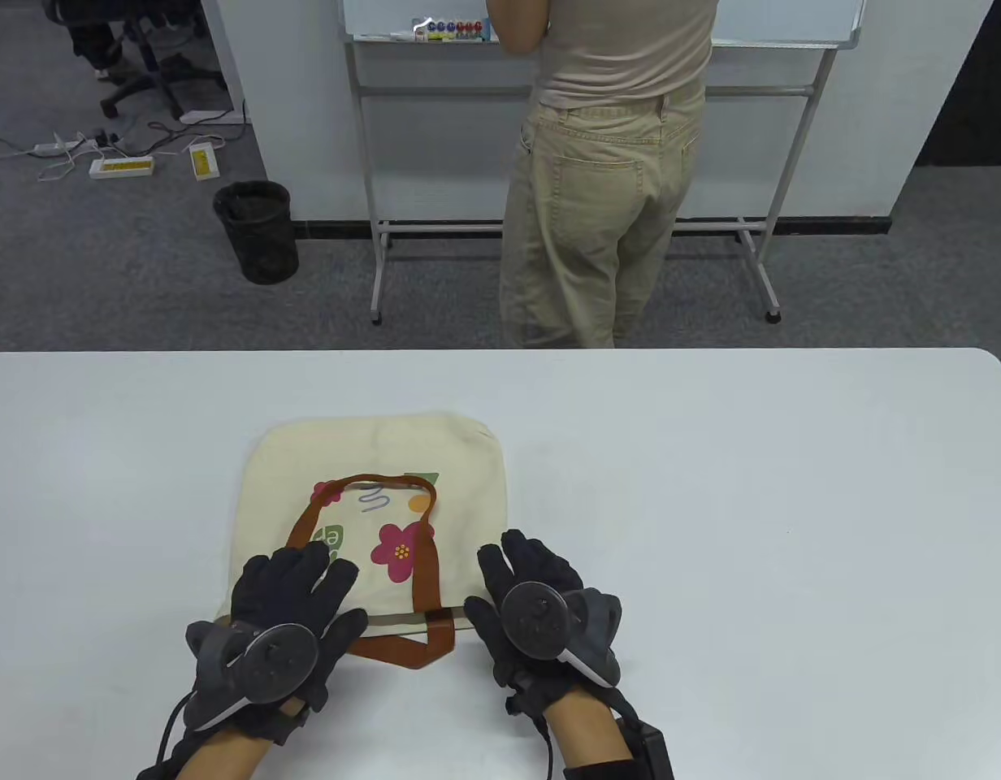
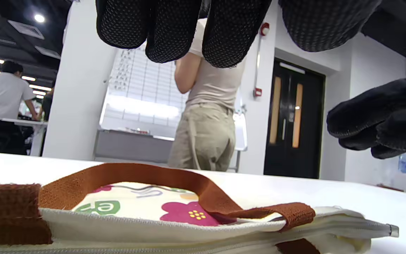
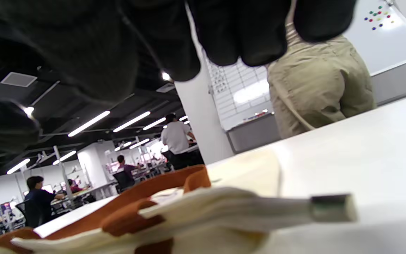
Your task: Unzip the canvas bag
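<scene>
Neither hand grips anything. Left hand (image 1: pixel 293 581) lies over the near left corner of the canvas bag (image 1: pixel 370 487), fingers spread flat; in the left wrist view its fingers (image 2: pixel 224 31) hang just above the cloth, so touching or hovering can't be told. Right hand (image 1: pixel 521 589) sits just beside the bag's near right corner, over the table (image 1: pixel 752 487), fingers loosely curled and apart, holding nothing.

Bag lies flat on the near left-centre part of the white table, opening edge toward the person, flower print up. One brown handle (image 1: pixel 362 504) is looped over the printed face, the other handle (image 1: pixel 411 646) sticks out past the near edge onto the table between the hands. Zipper (image 2: pixel 329 227) runs along the near edge and looks closed; its cloth tail with a metal end clip (image 3: pixel 331 208) pokes out at the right corner, just under the right hand's fingers (image 3: pixel 245 31), not touched.

Past the table a person in beige trousers (image 1: pixel 594 195) stands at a whiteboard (image 1: pixel 598 24); black bin (image 1: pixel 257 231) on the carpet to the left
</scene>
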`<action>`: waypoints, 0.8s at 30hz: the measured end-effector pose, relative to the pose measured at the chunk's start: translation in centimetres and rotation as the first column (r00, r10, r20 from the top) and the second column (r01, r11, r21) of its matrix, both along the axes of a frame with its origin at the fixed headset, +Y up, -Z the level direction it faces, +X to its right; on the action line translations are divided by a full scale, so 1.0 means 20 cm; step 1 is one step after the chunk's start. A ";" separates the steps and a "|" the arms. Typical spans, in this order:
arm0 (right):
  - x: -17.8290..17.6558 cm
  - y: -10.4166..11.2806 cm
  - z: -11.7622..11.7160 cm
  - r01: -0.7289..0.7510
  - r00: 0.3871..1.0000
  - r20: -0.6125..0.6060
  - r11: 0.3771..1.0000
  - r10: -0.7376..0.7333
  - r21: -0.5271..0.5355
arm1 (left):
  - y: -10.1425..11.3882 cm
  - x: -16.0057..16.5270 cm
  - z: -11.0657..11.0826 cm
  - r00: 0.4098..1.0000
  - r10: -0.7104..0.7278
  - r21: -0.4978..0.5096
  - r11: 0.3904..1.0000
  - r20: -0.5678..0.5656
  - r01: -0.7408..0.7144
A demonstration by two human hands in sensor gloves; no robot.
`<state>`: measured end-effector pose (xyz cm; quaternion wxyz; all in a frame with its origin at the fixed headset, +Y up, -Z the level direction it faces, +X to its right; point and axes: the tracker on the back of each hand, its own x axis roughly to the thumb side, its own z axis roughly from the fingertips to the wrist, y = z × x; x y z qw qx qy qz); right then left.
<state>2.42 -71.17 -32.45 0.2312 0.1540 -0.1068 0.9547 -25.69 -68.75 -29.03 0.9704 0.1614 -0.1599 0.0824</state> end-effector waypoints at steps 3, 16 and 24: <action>0.00 0.00 0.00 -0.007 1.000 0.002 1.000 0.007 -0.009 | 0.01 -0.02 0.00 1.000 0.003 -0.004 1.000 -0.007 -0.003; 0.00 -0.01 0.00 0.003 1.000 0.014 0.999 -0.002 -0.039 | -0.05 -0.42 -0.12 0.965 0.087 -0.161 0.978 -0.246 -0.130; 0.00 -0.01 -0.01 0.003 1.000 0.016 0.998 -0.002 -0.059 | -0.20 -0.62 -0.17 0.915 0.125 -0.352 0.896 -0.383 -0.269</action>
